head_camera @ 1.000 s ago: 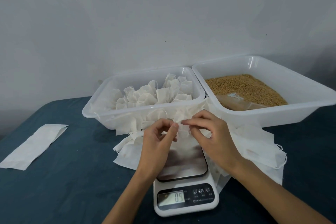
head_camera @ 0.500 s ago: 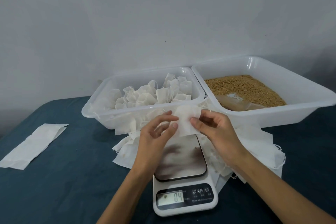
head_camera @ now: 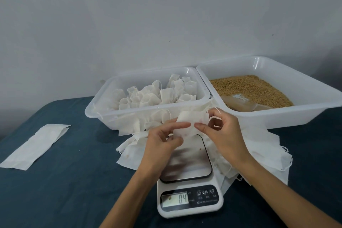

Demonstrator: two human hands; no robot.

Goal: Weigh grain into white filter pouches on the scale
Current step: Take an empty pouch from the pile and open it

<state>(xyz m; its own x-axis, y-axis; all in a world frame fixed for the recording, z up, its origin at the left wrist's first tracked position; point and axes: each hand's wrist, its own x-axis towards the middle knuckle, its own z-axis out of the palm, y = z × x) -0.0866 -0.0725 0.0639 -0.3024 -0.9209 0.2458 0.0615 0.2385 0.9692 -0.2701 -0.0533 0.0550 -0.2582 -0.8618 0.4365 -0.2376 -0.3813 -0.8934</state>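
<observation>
Filter pouch pinched between left hand and right hand above scale; best teased open gently at the mouth before scooping grain.

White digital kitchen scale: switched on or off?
On. The white digital kitchen scale has a lit display reading 0.4.

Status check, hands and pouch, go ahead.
Left hand and right hand both pinch one empty pouch above the scale. Display reads 0.4. No grain in it yet. Nothing blocking.
</observation>
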